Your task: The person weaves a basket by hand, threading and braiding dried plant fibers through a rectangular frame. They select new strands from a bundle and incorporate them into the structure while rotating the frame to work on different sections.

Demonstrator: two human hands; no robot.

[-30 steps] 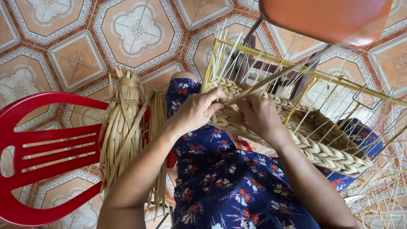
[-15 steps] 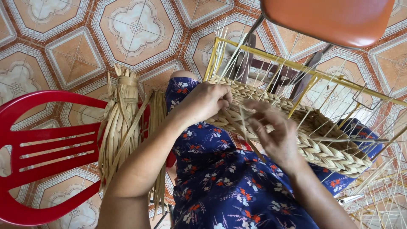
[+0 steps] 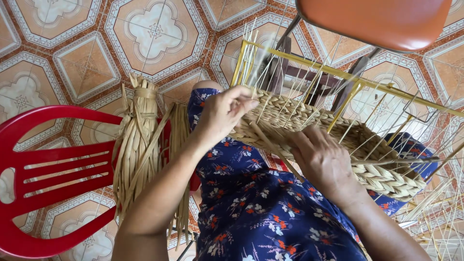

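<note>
A half-woven basket [image 3: 382,174] of braided straw on a yellow wire frame [image 3: 348,77] rests on my lap, which is covered by blue flowered cloth [image 3: 270,212]. My left hand [image 3: 223,112] pinches the braided rim at the basket's near-left corner, fingers closed on the weave. My right hand [image 3: 325,160] lies over the woven wall and grips a straw strand [image 3: 270,147] that runs under its fingers. Thin pale stakes [image 3: 309,92] stand up from the weave.
A bundle of dried straw [image 3: 140,145] lies across a red plastic chair [image 3: 53,174] at my left. An orange chair seat [image 3: 377,19] on dark legs stands beyond the basket. Patterned floor tiles [image 3: 150,34] surround everything. Loose stakes [image 3: 435,217] stick out at the right.
My left hand has shifted up to the basket's corner rim. My right hand has slid down and right along the woven wall, pulling the strand.
</note>
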